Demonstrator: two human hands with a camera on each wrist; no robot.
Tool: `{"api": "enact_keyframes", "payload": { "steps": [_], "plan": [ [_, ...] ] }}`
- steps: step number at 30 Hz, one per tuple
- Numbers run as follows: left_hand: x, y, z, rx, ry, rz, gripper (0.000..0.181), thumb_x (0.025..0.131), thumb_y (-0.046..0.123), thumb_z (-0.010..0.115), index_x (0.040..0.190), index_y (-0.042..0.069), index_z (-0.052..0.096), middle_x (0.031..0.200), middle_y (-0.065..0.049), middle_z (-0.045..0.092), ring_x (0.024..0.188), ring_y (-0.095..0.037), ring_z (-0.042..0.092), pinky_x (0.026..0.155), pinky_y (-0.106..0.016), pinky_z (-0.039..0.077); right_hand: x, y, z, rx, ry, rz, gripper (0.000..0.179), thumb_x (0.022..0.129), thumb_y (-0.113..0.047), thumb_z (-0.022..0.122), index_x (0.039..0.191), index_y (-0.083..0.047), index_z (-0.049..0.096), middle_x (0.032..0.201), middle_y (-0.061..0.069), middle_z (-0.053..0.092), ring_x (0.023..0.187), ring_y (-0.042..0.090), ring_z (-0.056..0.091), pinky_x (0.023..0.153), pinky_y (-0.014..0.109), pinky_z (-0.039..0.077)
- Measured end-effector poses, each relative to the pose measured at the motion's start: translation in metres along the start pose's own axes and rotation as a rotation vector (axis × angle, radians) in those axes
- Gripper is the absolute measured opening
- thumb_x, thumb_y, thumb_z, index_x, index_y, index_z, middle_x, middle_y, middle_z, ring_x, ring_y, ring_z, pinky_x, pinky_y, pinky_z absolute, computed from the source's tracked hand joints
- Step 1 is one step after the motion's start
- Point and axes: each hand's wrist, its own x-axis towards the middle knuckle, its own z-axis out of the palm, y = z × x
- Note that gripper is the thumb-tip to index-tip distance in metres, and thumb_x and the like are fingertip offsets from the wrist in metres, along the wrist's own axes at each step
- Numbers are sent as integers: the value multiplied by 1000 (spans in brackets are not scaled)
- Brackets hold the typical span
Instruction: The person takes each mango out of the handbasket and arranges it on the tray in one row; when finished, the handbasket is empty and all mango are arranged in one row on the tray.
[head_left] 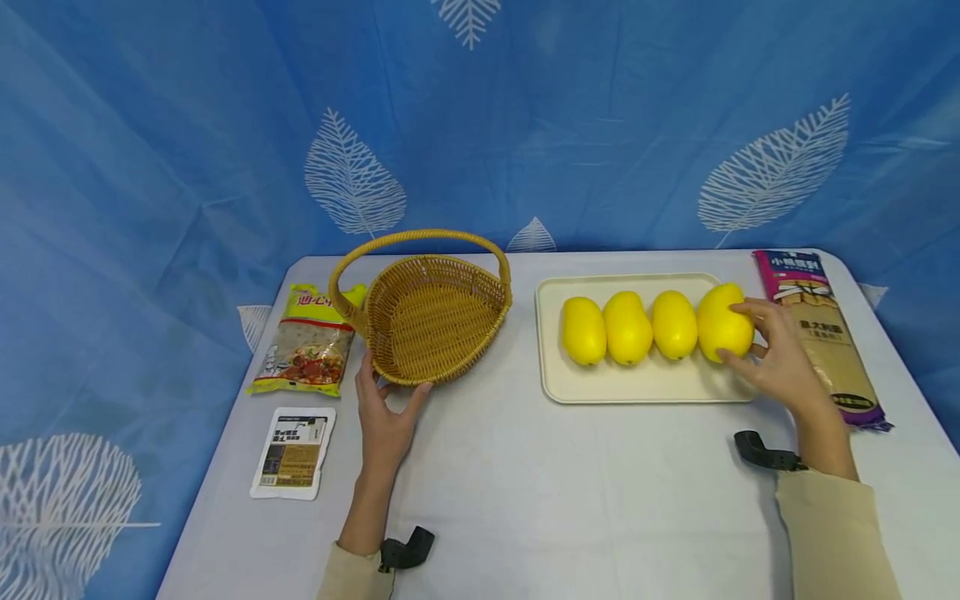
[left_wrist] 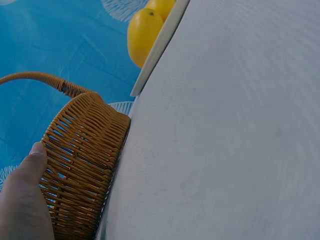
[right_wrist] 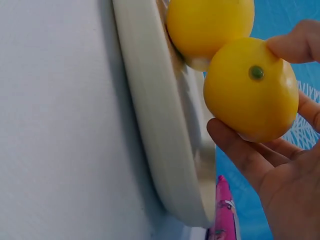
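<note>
In the head view a wicker basket [head_left: 438, 321] with a tall arched handle stands left of centre. My left hand [head_left: 384, 425] holds its near-left edge, the thumb on the rim and the fingers along the left side. The left wrist view shows the thumb [left_wrist: 32, 162] against the woven wall. On the right, a cream tray [head_left: 652, 390] bears a row of yellow lemons [head_left: 628, 327]. My right hand [head_left: 780, 358] grips the rightmost lemon [head_left: 723, 323] between thumb and fingers. That lemon [right_wrist: 252, 92] shows its green stem end in the right wrist view, close against its neighbour.
A yellow-edged food bag [head_left: 307, 340] lies left of the basket, with a white flat packet [head_left: 293, 452] nearer to me. A purple-ended noodle pack [head_left: 825, 333] lies right of the tray, partly behind my right hand. Blue leaf-patterned cloth [head_left: 600, 125] hangs behind the white table [head_left: 570, 500].
</note>
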Motion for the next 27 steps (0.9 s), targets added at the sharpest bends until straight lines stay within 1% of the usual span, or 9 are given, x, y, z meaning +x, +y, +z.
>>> {"api": "enact_keyframes", "payload": {
  "steps": [3,5,7,8,9,10,12,22,27],
  "plan": [
    [0,0,-1,-6,-1,-2,96,85,25,78,157,15,14,152,-16,29,135,-28,40,101,-43,46,0,1,2,11,-39,25,72,84,10,67,145,0,30,152,25,17,139,57,21,88,-5,32],
    [-1,0,-1,-12,-3,0,96,85,25,77,157,15,14,152,-16,29,135,-29,39,101,-43,46,-1,0,3,8,-61,50,72,87,7,64,148,0,26,155,26,16,140,57,19,103,5,32],
    [-1,0,0,-17,-3,1,96,86,25,77,157,15,14,153,-16,29,135,-29,39,101,-43,45,-2,-1,4,-20,-72,62,72,89,2,63,149,-1,24,155,28,15,140,56,19,116,27,31],
    [-1,0,0,-20,-3,2,96,86,25,77,157,15,14,153,-16,28,135,-29,39,101,-43,45,-2,-2,5,-41,-74,66,73,89,-1,63,150,-1,23,155,29,16,139,56,20,118,41,29],
    [-1,0,0,-22,-3,3,96,85,25,77,157,15,14,153,-16,28,135,-29,39,101,-43,45,-2,-3,5,-62,-72,68,74,89,-3,63,151,-1,23,155,29,17,139,55,20,118,53,25],
    [-1,0,0,-24,-3,5,96,85,24,77,157,15,14,153,-16,28,135,-30,39,101,-43,45,-2,-3,5,-75,-71,62,75,88,-4,64,151,-1,23,155,31,18,138,55,21,114,65,21],
    [0,0,0,-24,-1,8,96,85,24,77,157,15,14,152,-17,29,135,-30,39,100,-43,46,-2,-3,5,-102,-67,51,77,87,-6,64,152,-1,22,153,32,20,135,55,22,108,74,20],
    [1,-2,0,-16,4,20,96,85,24,78,157,15,15,152,-16,29,134,-29,40,99,-42,47,-3,-3,3,-135,-42,-3,82,84,-4,66,154,-5,22,152,33,23,134,56,24,104,77,21],
    [1,-2,0,-3,6,28,98,84,24,79,157,14,15,152,-15,29,134,-29,41,98,-41,47,-3,-3,3,-143,-50,4,84,84,-3,67,154,-4,20,154,32,21,137,56,22,104,76,22]
  ]
}}
